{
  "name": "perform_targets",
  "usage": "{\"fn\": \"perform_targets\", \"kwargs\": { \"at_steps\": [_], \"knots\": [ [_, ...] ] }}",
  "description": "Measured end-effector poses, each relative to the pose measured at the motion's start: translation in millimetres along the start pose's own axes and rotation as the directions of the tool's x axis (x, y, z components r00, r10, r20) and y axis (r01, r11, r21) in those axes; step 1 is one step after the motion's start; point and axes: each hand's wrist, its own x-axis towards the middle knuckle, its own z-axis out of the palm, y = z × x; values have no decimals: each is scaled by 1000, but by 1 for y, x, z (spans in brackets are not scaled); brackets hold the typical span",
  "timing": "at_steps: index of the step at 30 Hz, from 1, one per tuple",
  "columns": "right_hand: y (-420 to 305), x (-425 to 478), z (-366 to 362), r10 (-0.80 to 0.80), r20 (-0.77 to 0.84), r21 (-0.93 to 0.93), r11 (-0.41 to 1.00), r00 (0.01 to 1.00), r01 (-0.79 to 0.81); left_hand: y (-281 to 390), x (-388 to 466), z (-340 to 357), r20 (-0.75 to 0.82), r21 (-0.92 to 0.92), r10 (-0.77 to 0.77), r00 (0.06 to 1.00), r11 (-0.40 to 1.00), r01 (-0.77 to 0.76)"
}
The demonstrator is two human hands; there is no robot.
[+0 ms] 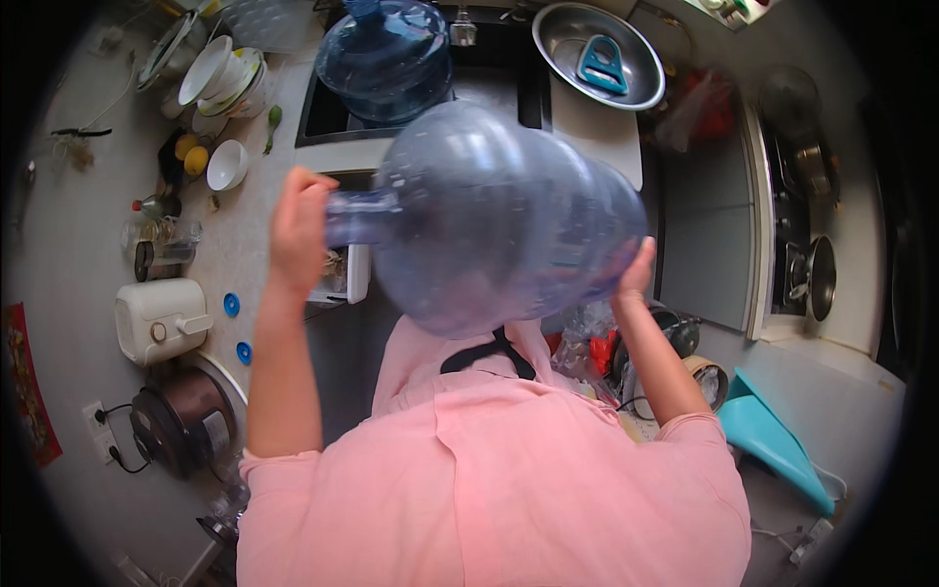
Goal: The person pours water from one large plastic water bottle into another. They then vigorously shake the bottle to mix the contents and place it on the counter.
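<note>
A large translucent blue water-cooler bottle (pixel 484 220) lies on its side in the air before my chest, its neck to the left. My left hand (pixel 301 227) grips the neck; the fingertips at its mouth are partly hidden. Against the base end at the right rests my right hand (pixel 634 271), with the fingers showing blurred through the plastic. A second blue water bottle (pixel 385 66) stands upright in the dark sink (pixel 499 95) beyond. Two blue bottle caps, an upper one (pixel 232 304) and a lower one (pixel 244 353), lie on the left counter.
Right of the sink sits a steel basin (pixel 546 37) holding a teal-handled peeler or grater (pixel 603 66). Along the left counter are stacked bowls (pixel 205 70), a white bowl (pixel 227 165), a cream appliance (pixel 163 321) and a brown rice cooker (pixel 183 418). An open drawer (pixel 358 275) is below the bottle neck.
</note>
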Motion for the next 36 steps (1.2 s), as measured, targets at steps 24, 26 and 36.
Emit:
{"fn": "perform_targets", "kwargs": {
  "at_steps": [24, 26, 36],
  "knots": [
    [10, 14, 8, 12, 2, 75, 997, 1000, -12, 25, 4, -13, -3, 19, 198, 980, 980, -198],
    [31, 6, 27, -75, -89, 53, 995, 993, 80, 13, 4, -40, -7, -27, 178, 984, 984, -178],
    [12, 3, 94, 403, 470, -343, 903, 785, -259, 67, 11, -151, -123, -160, 233, 965, 955, -251]
  ]
}}
